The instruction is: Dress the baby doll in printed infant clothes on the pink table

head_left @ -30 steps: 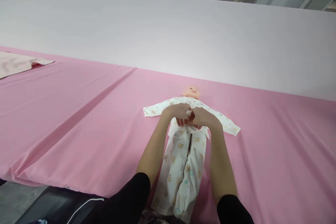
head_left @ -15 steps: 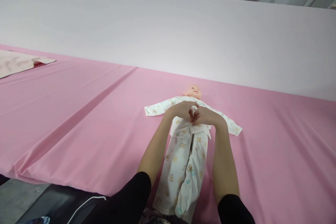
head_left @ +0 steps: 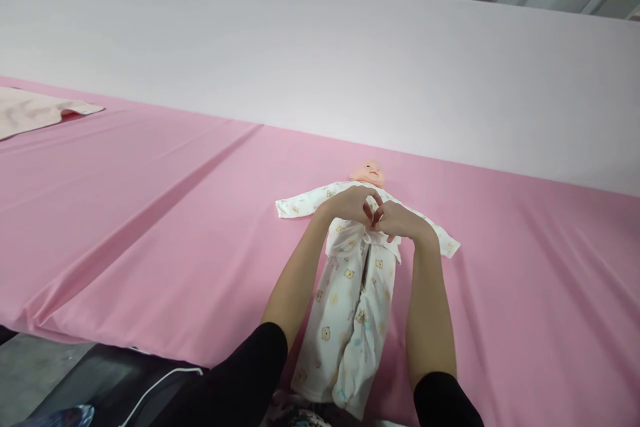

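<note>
A baby doll [head_left: 369,173] lies on its back, dressed in a white top [head_left: 305,204] printed with small bears and matching white trousers [head_left: 330,320]. The top's sleeves stretch out to both sides. Over the doll's chest, my left hand [head_left: 354,205] has its fingers curled and pinched at the front of the top. My right hand [head_left: 397,219] meets it fingertip to fingertip, also pinching there. The exact bit of cloth between the fingers is mostly hidden by the hands. Below them the top's hem lies over the trousers, with a dark gap down the front.
Pink cloth [head_left: 175,213] with some creases covers the table. A pale pink cloth [head_left: 40,112] lies at the far left. Behind the table rises a white panel [head_left: 320,67]. At the lower left are a black surface [head_left: 115,380] and a white cable [head_left: 155,390].
Both hands have shifted slightly up and right over the doll's chest, and the fingers have changed their grip a little. The doll and its clothes stay in place.
</note>
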`<act>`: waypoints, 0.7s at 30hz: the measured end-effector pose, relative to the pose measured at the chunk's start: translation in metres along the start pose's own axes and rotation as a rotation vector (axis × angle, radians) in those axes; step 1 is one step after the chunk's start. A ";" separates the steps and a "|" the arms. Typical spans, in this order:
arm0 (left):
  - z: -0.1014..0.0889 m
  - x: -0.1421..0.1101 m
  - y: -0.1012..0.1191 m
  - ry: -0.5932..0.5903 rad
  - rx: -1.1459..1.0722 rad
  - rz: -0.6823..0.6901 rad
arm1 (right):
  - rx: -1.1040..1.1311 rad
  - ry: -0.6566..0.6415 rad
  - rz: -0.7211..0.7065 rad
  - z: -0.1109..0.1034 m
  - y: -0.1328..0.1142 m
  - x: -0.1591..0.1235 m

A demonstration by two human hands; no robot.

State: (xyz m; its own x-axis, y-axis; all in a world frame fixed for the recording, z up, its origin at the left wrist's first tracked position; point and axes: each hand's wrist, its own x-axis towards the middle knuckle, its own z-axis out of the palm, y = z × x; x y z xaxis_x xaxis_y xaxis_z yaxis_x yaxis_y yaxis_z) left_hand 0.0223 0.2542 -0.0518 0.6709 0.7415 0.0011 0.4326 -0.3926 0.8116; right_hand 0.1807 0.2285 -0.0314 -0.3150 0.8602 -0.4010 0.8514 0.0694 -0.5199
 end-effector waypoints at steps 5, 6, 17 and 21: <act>-0.002 -0.005 0.003 0.038 -0.053 0.004 | 0.023 0.060 0.007 -0.001 0.000 -0.004; -0.002 -0.006 0.003 0.049 -0.055 -0.001 | 0.043 0.051 0.001 -0.001 0.001 -0.004; -0.005 -0.006 -0.004 0.074 -0.164 -0.009 | 0.166 0.054 -0.147 -0.003 0.006 -0.006; -0.004 -0.005 -0.003 0.057 -0.221 0.005 | 0.074 0.113 -0.087 0.000 0.004 -0.001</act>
State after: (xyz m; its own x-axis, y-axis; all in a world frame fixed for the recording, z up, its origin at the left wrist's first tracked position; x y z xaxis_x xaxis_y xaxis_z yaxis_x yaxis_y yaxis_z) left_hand 0.0154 0.2537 -0.0518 0.6349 0.7719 0.0332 0.2827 -0.2721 0.9198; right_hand 0.1851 0.2278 -0.0328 -0.3332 0.9042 -0.2670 0.7887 0.1122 -0.6045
